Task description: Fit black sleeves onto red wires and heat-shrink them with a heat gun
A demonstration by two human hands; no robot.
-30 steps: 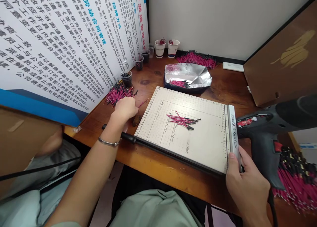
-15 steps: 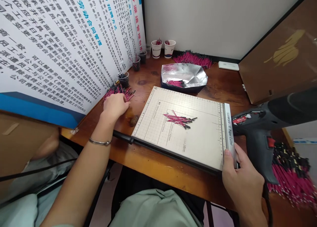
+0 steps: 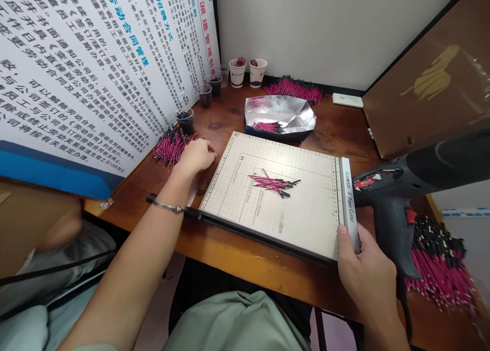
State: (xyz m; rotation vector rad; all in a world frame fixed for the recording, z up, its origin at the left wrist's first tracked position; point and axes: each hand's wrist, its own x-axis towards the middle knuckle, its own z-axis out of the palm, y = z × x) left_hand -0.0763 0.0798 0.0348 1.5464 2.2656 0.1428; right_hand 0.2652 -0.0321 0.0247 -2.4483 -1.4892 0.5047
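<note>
A cream paper cutter board lies on the wooden table, its black handle sticking out at the left. Several pink-and-black wire pieces lie crossed on it. My left hand is just left of the board's upper left edge, beside a pile of similar wires; its fingers are curled, and whatever they hold is hidden. My right hand grips the silver rail at the board's right edge, thumb on top. Behind the board stands a foil-lined tray with more wires in it.
Small plastic cups and two paper cups stand at the back left. Another wire pile and a white box are at the back. A dark heat gun and a large wire bundle occupy the right side.
My left hand has moved right, from the wire pile toward the board. My right hand keeps its grip on the rail. The whole view has shifted slightly.
</note>
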